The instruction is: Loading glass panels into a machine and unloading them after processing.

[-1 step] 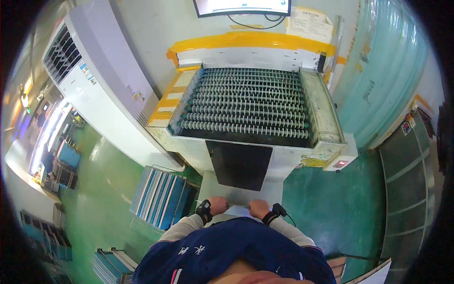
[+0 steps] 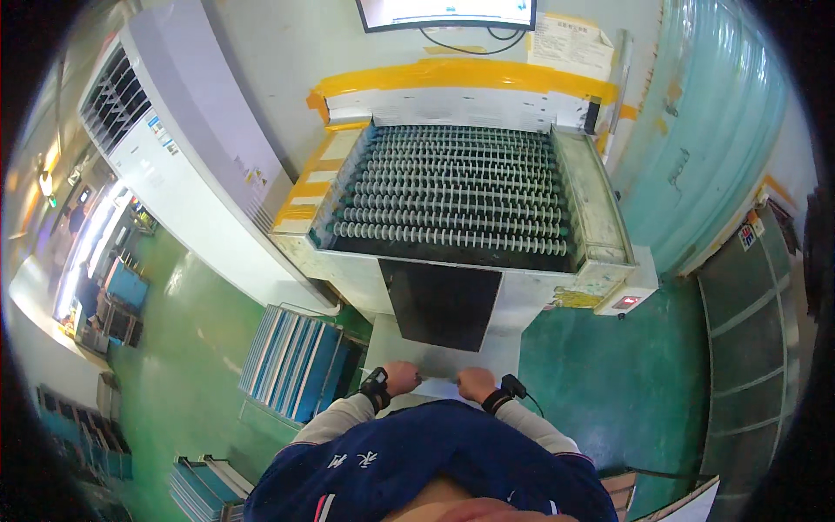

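A pale sheet, mostly hidden below the machine with rollers, is gripped at its near edge by both closed hands, left and right, fingers tucked from sight.

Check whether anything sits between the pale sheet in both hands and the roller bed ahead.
Nothing visible lies between them. The left hand and right hand grip the pale sheet at its near edge. The roller bed shows bare rollers; only the machine's dark front panel stands below it.
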Available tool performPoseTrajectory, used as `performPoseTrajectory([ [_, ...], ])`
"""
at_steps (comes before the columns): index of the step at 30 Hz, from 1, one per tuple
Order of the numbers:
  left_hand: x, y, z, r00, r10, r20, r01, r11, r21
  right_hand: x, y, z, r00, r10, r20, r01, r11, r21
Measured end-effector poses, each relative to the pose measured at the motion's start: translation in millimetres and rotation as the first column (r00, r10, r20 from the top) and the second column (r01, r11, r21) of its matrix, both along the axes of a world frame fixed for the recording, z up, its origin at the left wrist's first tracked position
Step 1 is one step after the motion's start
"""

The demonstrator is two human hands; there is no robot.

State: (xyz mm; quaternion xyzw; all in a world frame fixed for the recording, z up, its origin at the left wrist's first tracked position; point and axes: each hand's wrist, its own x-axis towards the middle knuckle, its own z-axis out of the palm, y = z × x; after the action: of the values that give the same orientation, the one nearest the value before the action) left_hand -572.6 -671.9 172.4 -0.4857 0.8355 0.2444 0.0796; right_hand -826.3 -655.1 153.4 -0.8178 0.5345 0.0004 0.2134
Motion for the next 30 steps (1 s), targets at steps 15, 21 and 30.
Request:
performPoseTrajectory([
  [15, -6.7, 11.5, 15.7, 0.993, 0.082, 0.084, -0.089, 0.993, 0.079, -0.6, 9.0, 22.1, 0.999, 0.022, 0.027, -0.023, 0.999, 0.045],
  [21, -4.6, 25.5, 12.2, 0.995, 0.091, 0.026, -0.091, 0.995, -0.031, 1.5, 18.8, 22.6, 1.0, 0.028, -0.004, -0.028, 0.999, 0.016],
  [30, -7.5, 23.7, 14.8, 0.999, 0.039, 0.039, -0.037, 0.999, -0.027, 2.9, 28.2, 32.7, 1.0, 0.016, 0.015, -0.015, 0.997, -0.077],
])
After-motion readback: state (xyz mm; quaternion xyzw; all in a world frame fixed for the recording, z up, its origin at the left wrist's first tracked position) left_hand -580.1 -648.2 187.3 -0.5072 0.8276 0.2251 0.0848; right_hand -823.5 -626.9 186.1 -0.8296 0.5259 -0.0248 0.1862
